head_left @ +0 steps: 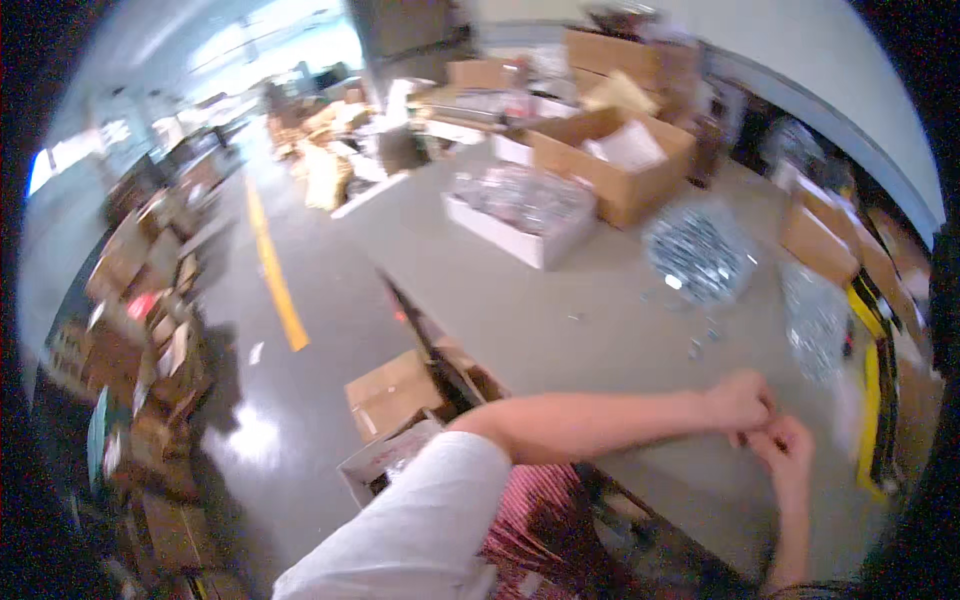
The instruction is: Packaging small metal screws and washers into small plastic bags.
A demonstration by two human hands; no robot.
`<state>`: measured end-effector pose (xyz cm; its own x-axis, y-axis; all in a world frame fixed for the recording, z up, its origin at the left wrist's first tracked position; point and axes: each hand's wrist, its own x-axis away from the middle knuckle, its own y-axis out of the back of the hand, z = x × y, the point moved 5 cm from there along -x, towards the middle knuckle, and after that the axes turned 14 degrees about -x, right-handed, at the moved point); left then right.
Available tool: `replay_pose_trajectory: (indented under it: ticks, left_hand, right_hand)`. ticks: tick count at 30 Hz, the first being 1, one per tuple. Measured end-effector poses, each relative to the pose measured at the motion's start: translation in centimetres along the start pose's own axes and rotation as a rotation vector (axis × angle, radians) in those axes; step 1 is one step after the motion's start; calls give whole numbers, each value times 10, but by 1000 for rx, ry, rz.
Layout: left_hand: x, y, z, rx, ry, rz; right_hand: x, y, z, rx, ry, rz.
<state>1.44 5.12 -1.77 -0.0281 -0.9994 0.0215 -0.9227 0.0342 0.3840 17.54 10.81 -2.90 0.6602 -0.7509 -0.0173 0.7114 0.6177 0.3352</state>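
My left hand (742, 402) and my right hand (784, 446) meet over the right part of the grey table (480, 330). The fingers of both are bent and pressed together at the tips. Whatever they pinch is too small and blurred to make out. Beyond them lies a heap of small shiny metal pieces (700, 255) on clear plastic. A few loose pieces (695, 349) are scattered between the heap and my hands. To the right of these rests a clear bag of small metal parts (815, 325).
A white tray box (540, 250) of clear plastic packets and an open cardboard box (615, 190) stand farther back. Another carton (825, 240) sits at the right, near yellow-and-black strips (872, 415). Below the table's left edge are boxes (395, 395). Cartons line the floor at left.
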Motion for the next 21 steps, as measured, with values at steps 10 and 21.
replay_pose_trajectory:
  ticks: [10,21]
  left_hand:
    - [-8,0,7,-10,-7,18]
    - [-8,11,-2,-429,-225,-311]
  right_hand:
    - [-13,-5,-9,-41,34,62]
    - [3,-12,14,-77,169,-24]
